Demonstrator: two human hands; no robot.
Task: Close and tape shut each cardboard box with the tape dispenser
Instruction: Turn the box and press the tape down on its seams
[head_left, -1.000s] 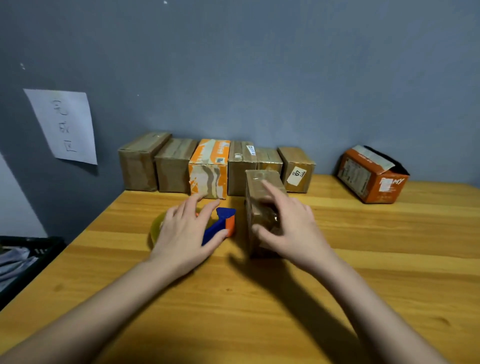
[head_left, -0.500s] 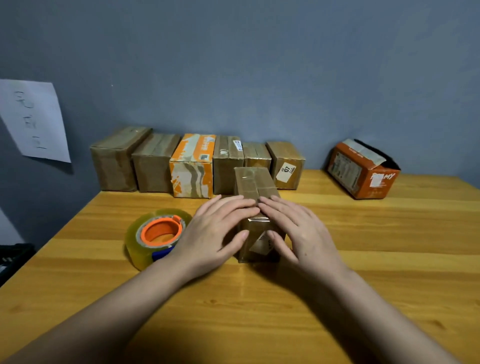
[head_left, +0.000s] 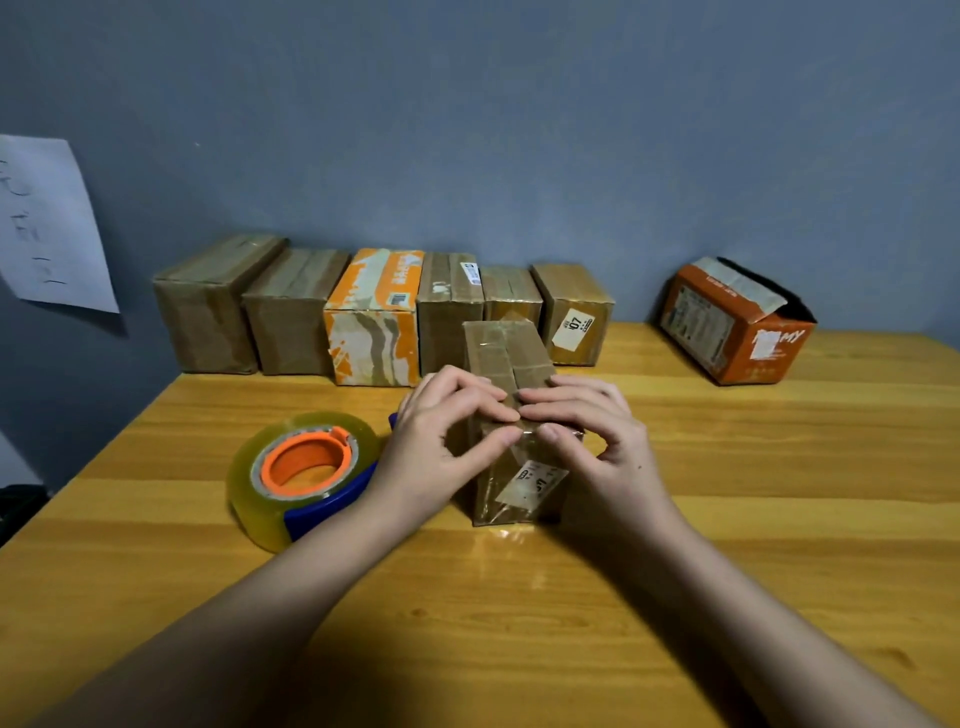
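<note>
A small brown cardboard box (head_left: 498, 358) stands in the middle of the wooden table (head_left: 727, 519), flaps closed, with clear tape over its top and near end. My left hand (head_left: 441, 441) and my right hand (head_left: 587, 441) both press on the box's near top edge, fingertips meeting at the seam, thumbs on the near face. The tape dispenser (head_left: 306, 467), a clear roll on an orange hub with a blue body, lies flat on the table just left of my left hand, untouched.
Several closed boxes (head_left: 374, 317) stand in a row against the grey wall. An orange box (head_left: 732, 322) with an open flap lies on its side at the back right. A paper sheet (head_left: 47, 223) hangs on the wall at left.
My left hand left the tape dispenser and joined my right hand on the box. Both hands slid toward the box's near edge and curled over it.
</note>
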